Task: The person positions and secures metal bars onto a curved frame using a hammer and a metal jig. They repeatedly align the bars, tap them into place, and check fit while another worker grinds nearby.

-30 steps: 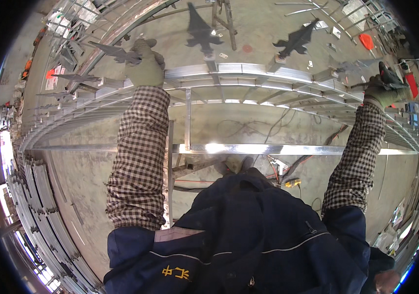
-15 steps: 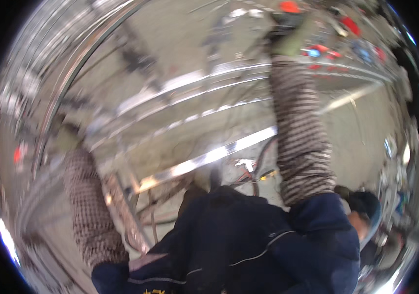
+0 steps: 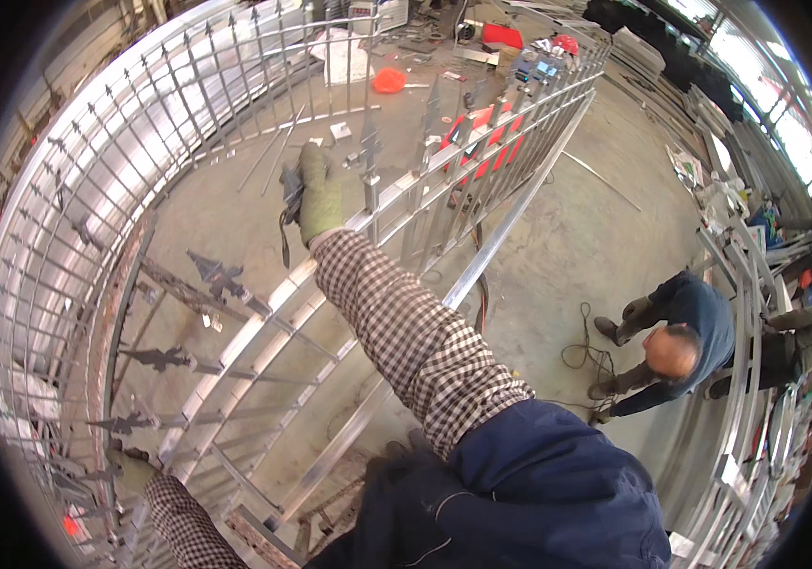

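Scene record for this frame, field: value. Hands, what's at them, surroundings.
Left hand: green-gloved hand, lower left, beside the finial row; contact unclear
Right hand: green-gloved hand, farther along the panel, at its top rail; dark object beside it, kind and grip unclear
Workpiece: metal fence panel, running diagonally
Finials: dark spear-point finials along its top
Background: second metal fence, upper left; orange-red item on floor
People: bending co-worker, right; another co-worker beyond
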{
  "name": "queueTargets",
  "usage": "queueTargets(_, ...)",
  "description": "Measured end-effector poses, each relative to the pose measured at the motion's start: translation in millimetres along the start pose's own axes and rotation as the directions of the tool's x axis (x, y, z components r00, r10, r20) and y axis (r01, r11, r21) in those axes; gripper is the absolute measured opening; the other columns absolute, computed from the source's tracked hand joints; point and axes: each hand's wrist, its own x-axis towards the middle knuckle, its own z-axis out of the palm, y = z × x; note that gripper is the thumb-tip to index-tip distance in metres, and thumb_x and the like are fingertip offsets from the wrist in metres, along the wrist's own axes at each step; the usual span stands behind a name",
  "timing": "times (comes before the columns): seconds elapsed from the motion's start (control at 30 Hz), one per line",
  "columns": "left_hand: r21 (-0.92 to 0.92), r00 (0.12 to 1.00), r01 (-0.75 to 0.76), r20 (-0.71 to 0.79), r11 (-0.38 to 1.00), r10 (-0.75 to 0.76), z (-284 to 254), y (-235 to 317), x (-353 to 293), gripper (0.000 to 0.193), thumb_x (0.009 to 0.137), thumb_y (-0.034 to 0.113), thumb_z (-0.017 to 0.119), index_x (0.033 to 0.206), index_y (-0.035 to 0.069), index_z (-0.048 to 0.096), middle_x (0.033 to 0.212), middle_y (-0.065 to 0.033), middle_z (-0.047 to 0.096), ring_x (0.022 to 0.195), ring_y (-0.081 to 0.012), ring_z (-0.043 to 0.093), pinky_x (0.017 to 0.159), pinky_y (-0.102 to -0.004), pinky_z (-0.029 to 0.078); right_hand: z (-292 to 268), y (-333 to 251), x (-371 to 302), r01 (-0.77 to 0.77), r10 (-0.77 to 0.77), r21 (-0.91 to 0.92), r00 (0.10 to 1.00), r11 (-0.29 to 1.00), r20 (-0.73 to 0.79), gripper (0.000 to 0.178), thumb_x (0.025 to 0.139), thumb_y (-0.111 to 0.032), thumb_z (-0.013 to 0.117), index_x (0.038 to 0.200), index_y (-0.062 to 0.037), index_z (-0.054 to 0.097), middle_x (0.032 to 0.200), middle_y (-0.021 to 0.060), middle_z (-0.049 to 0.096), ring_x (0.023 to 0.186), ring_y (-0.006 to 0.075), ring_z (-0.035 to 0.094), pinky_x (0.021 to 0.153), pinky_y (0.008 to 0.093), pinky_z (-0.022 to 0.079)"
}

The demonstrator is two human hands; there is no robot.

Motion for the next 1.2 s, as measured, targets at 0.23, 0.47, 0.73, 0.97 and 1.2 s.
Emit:
queueTargets(0.23, 0.023, 0.994, 0.072, -0.081, 0.997, -0.07, 9, 25, -21, 0.061, 0.103, 0.058, 0.052, 0.103, 0.001, 0.073, 0.061, -0.0022, 0.052, 0.052, -0.0122, 0.044, 0.048, -0.0306, 0.035, 0, -3, -4, -0.088, 0.087, -0.014, 0.996, 0.996, -0.012, 0.052, 0.095, -0.052, 0.07, 0.107, -0.0033, 0.056, 0.078, 0.0034, 0.059, 0.056, 0.0113, 0.055, 0.048, 0.027, 0.044)
queueTargets(0.47, 0.058, 0.991, 0.13, -0.042, 0.99, -0.128, 15, 52, -47, 0.068, 0.101, 0.068, 0.046, 0.09, 0.008, 0.076, 0.058, -0.0016, 0.047, 0.053, -0.0147, 0.044, 0.051, -0.0326, 0.037, 1, 1, -2, -0.05, 0.049, -0.035, 0.999, 0.998, -0.007, 0.057, 0.096, -0.055, 0.069, 0.112, -0.0017, 0.056, 0.082, 0.0034, 0.059, 0.065, 0.011, 0.057, 0.052, 0.0279, 0.045)
queueTargets(0.73, -0.007, 0.997, 0.08, -0.02, 0.997, -0.08, 9, 29, -27, 0.07, 0.1, 0.067, 0.053, 0.079, 0.001, 0.067, 0.057, -0.0029, 0.049, 0.053, -0.0154, 0.046, 0.052, -0.0319, 0.037, 1, 2, 0, -0.024, 0.025, -0.016, 1.0, 1.0, 0.017, 0.055, 0.096, -0.056, 0.069, 0.109, -0.0033, 0.058, 0.076, 0.0021, 0.057, 0.057, 0.01, 0.054, 0.046, 0.0269, 0.041)
queueTargets(0.97, -0.07, 0.997, 0.075, 0.02, 0.995, -0.073, 6, 14, -15, 0.061, 0.103, 0.059, 0.053, 0.119, 0.003, 0.073, 0.058, 0.0007, 0.044, 0.052, -0.0101, 0.041, 0.049, -0.0276, 0.032, 1, 2, 0, -0.04, 0.041, -0.027, 0.999, 0.999, 0.011, 0.055, 0.094, -0.058, 0.07, 0.107, -0.0055, 0.057, 0.075, 0.0019, 0.057, 0.056, 0.0099, 0.054, 0.046, 0.0269, 0.041)
queueTargets(1.2, -0.034, 0.997, 0.078, 0.032, 0.996, -0.077, 4, 12, -13, 0.059, 0.103, 0.057, 0.055, 0.118, 0.002, 0.072, 0.057, 0.0013, 0.044, 0.051, -0.0099, 0.039, 0.049, -0.0275, 0.03, -2, 6, 3, -0.031, 0.031, -0.014, 0.999, 0.999, 0.031, 0.062, 0.093, -0.061, 0.07, 0.11, -0.0023, 0.057, 0.078, 0.0026, 0.057, 0.058, 0.0098, 0.054, 0.048, 0.027, 0.041)
